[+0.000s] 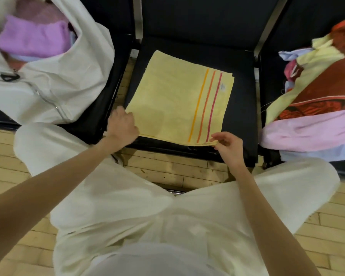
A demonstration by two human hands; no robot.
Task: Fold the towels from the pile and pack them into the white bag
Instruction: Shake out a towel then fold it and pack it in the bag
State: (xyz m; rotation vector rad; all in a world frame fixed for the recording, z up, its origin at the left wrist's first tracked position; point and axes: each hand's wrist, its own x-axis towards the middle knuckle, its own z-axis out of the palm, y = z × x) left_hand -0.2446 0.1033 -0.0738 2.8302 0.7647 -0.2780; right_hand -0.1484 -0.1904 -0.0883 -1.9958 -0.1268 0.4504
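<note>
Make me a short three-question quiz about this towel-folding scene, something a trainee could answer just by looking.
1. True or false: the yellow striped towel lies on the floor.
2. Which hand pinches the towel's near corner by the stripes? A) left hand B) right hand
3. Fill in: the towel showing at the mouth of the white bag is ____ in colour.

Key
1. False: it lies on the black chair seat.
2. B. The left hand grips the other near corner.
3. Purple: the purple towel. The pile of unfolded towels sits on the chair to the right.
</note>
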